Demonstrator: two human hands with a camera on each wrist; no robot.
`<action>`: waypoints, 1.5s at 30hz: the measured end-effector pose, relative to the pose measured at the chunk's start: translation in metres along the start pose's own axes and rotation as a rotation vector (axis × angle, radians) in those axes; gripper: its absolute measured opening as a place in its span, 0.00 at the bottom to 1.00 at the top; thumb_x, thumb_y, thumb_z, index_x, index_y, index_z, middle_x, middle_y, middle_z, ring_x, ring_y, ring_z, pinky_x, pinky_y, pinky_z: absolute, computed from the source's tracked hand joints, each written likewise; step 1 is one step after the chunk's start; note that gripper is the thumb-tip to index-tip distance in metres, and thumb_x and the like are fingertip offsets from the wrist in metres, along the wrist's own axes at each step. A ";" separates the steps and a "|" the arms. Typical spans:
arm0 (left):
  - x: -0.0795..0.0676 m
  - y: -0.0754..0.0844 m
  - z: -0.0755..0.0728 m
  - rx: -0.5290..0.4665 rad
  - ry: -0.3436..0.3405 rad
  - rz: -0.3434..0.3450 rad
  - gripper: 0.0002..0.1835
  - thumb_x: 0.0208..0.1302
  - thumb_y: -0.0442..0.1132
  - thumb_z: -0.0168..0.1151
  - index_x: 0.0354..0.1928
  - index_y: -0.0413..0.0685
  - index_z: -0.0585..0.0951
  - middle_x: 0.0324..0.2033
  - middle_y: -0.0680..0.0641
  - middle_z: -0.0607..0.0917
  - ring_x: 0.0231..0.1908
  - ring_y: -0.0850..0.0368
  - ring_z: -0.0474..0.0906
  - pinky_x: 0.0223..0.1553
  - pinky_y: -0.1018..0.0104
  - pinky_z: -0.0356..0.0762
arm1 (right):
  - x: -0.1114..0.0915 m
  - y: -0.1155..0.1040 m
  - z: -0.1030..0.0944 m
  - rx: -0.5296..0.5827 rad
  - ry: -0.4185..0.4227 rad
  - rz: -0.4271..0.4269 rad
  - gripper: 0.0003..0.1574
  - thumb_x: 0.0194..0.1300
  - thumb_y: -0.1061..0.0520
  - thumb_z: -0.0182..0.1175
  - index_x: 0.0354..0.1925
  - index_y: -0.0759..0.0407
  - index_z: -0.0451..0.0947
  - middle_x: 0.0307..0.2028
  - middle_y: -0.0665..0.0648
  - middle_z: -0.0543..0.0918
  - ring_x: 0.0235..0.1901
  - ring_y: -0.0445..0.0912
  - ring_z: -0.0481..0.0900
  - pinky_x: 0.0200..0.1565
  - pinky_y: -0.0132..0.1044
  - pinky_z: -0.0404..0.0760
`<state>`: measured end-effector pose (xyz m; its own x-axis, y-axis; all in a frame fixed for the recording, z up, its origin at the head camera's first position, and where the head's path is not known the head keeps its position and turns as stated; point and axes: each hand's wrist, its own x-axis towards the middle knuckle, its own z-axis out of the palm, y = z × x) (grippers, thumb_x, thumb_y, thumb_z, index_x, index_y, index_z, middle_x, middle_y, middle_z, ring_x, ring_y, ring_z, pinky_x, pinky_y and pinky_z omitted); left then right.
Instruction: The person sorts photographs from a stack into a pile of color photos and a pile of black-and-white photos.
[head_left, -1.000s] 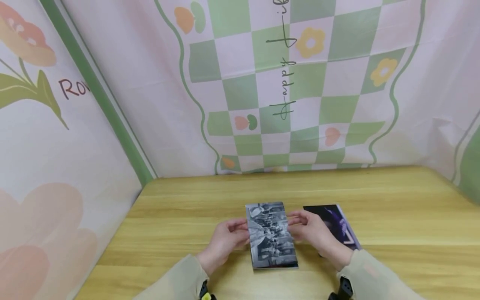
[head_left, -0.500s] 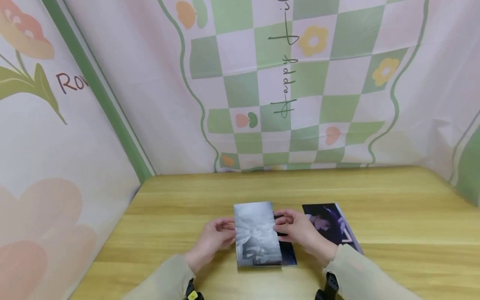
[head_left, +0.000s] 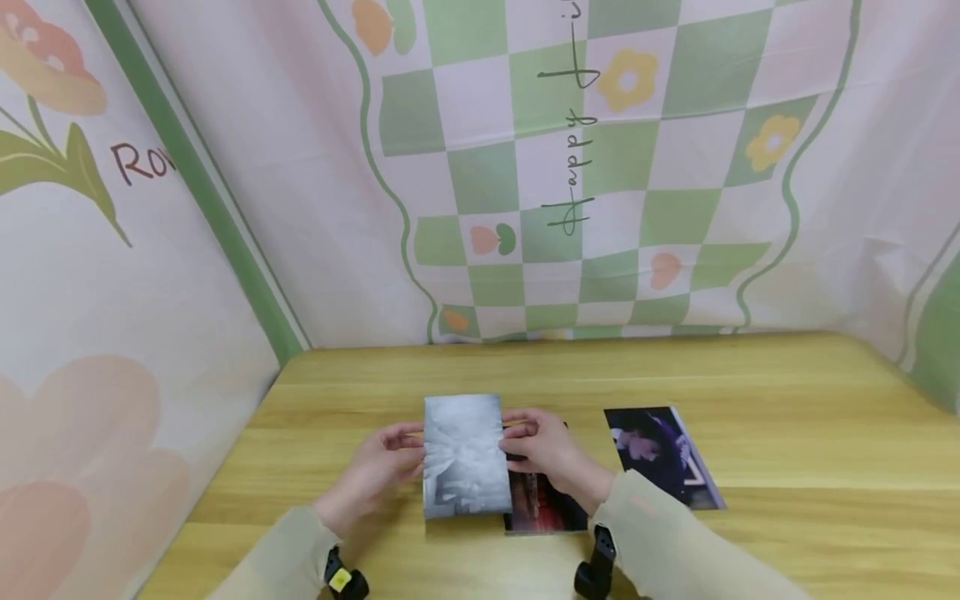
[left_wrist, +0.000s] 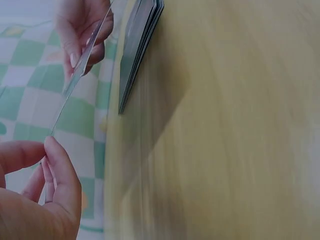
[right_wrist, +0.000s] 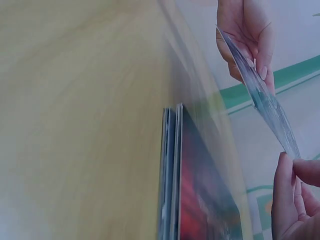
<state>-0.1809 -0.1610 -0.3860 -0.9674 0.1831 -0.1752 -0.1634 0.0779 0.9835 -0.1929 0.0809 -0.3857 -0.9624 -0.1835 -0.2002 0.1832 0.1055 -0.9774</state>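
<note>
Showing the grey card [head_left: 463, 457] airborne, wrist views outdo head view.

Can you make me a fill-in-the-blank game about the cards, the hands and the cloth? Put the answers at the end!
1. Counting the left hand and the right hand, the gray card is pinched by ____ hands.
2. The bright color on top of the stack is ____.
3. The purple-and-black card lies on the table to the ____ of the stack.
4. On the checked cloth, the word starting with H is ____.

Missing words: two; red; right; Happy.
</note>
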 end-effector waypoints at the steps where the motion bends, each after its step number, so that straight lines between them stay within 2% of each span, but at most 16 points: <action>1: 0.000 0.000 -0.003 0.009 0.005 -0.003 0.23 0.63 0.27 0.54 0.61 0.29 0.67 0.40 0.47 0.77 0.36 0.62 0.75 0.38 0.74 0.79 | 0.001 -0.001 0.002 -0.001 0.000 -0.001 0.24 0.63 0.69 0.57 0.58 0.68 0.70 0.36 0.58 0.79 0.31 0.43 0.79 0.31 0.36 0.86; 8: 0.000 -0.003 -0.015 0.023 0.027 -0.026 0.24 0.63 0.26 0.54 0.61 0.28 0.66 0.41 0.45 0.77 0.36 0.61 0.75 0.39 0.74 0.79 | 0.008 0.002 0.017 -0.006 -0.002 0.002 0.24 0.62 0.69 0.58 0.57 0.66 0.72 0.38 0.60 0.78 0.33 0.45 0.79 0.31 0.37 0.86; 17: 0.009 -0.013 -0.024 0.051 0.157 -0.057 0.22 0.61 0.23 0.55 0.58 0.29 0.70 0.41 0.41 0.80 0.33 0.60 0.77 0.36 0.72 0.80 | 0.021 0.004 0.033 -0.042 -0.018 0.014 0.24 0.61 0.68 0.60 0.56 0.66 0.71 0.41 0.63 0.77 0.35 0.48 0.79 0.31 0.39 0.86; 24: 0.015 -0.019 -0.033 0.050 0.166 -0.077 0.21 0.60 0.22 0.54 0.57 0.27 0.69 0.36 0.43 0.79 0.30 0.60 0.76 0.33 0.73 0.79 | 0.030 0.003 0.044 -0.089 -0.028 0.013 0.25 0.60 0.71 0.59 0.56 0.68 0.70 0.40 0.64 0.78 0.32 0.47 0.79 0.29 0.39 0.85; 31: 0.019 -0.023 -0.038 0.065 0.192 -0.101 0.19 0.60 0.22 0.54 0.55 0.26 0.71 0.33 0.45 0.80 0.29 0.61 0.76 0.31 0.73 0.78 | 0.035 0.001 0.051 -0.082 -0.033 0.018 0.25 0.59 0.74 0.55 0.56 0.71 0.69 0.39 0.66 0.79 0.33 0.49 0.80 0.30 0.41 0.86; 39: 0.021 -0.022 -0.041 0.148 0.220 -0.133 0.17 0.61 0.23 0.54 0.54 0.29 0.72 0.34 0.43 0.81 0.30 0.59 0.77 0.32 0.70 0.80 | 0.041 0.004 0.055 -0.065 -0.052 0.015 0.25 0.59 0.74 0.54 0.56 0.74 0.67 0.41 0.70 0.79 0.34 0.51 0.81 0.32 0.41 0.86; 45: 0.023 -0.021 -0.042 0.190 0.223 -0.127 0.17 0.61 0.23 0.53 0.53 0.28 0.73 0.34 0.43 0.81 0.30 0.59 0.76 0.31 0.71 0.80 | 0.043 0.007 0.054 -0.073 -0.059 0.026 0.27 0.58 0.72 0.56 0.57 0.74 0.67 0.46 0.71 0.77 0.35 0.53 0.83 0.35 0.42 0.87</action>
<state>-0.2083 -0.1999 -0.4090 -0.9635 -0.0578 -0.2614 -0.2671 0.2718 0.9246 -0.2217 0.0210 -0.4049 -0.9437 -0.2365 -0.2314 0.1910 0.1818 -0.9646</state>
